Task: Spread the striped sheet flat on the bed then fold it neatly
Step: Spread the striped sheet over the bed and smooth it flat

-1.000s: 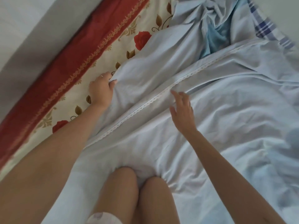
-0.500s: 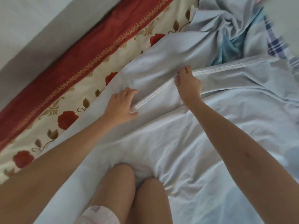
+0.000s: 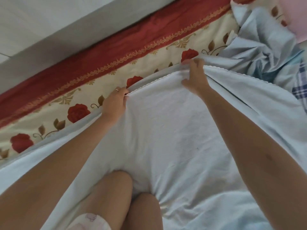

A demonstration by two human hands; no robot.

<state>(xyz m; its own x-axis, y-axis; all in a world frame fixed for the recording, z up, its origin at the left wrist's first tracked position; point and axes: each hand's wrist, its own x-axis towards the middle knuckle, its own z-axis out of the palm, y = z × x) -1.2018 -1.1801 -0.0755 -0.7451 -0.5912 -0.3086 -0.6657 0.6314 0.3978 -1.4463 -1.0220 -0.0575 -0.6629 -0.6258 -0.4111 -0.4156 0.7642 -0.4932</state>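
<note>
Left hand [image 3: 116, 101] — fingers curled tight, pinching the lace-trimmed edge of the sheet [image 3: 166, 130]. Right hand [image 3: 195, 77] — fingers curled over the same edge farther along, gripping a bunched fold. The sheet lies over the rose-patterned bedcover [image 3: 149, 63], its far end crumpled.

The sheet [image 3: 174, 130] lies over the bedspread [image 3: 132, 67], knees [image 3: 116, 183] on its near part, another cloth [image 3: 299, 87] seemingly behind it, right
</note>
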